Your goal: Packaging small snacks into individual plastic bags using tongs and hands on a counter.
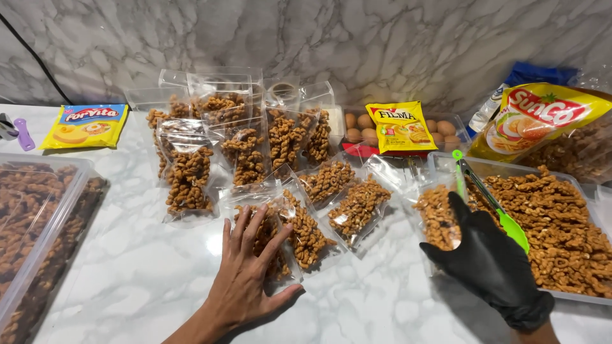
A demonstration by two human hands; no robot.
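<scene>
A: Start at the far left. The clear tub (pixel 44 229) full of twisted snacks overhangs your edge of the desk (pixel 146 274). Bump it with your elbow, I'd guess, and it tips.

B: And your left hand (pixel 245 277)?

A: Bare, fingers spread, pressing flat on a filled clear pouch (pixel 271 239) near the front of the desk. That grip isn't clenched on anything; it's open and just bearing down. The risk as I see it: if the pouch mouth isn't sealed, and I cannot tell from here, pressing could push snacks out or crush the brittle twists inside.

B: What about the others behind it?

A: The standing pouches (pixel 236 127) lean against each other by the marble wall. Nudge one while you reach and the row may fall like dominoes onto the flat ones in front.

B: And the right side?

A: Your gloved right hand (pixel 494 261) holds a part-filled open bag (pixel 440 220) against the rim of the snack tray (pixel 580 296), with the green tongs (pixel 494 204) lying across that hand. Whether the fingers actually close on the tongs I cannot tell. If they slide off, they would likely land in the tray or knock the bag over, spilling onto the desk.

B: Anything further right?

A: The yellow oil pouch (pixel 542 118) leans over the tray; a jolt could drop it onto the snacks.
</scene>
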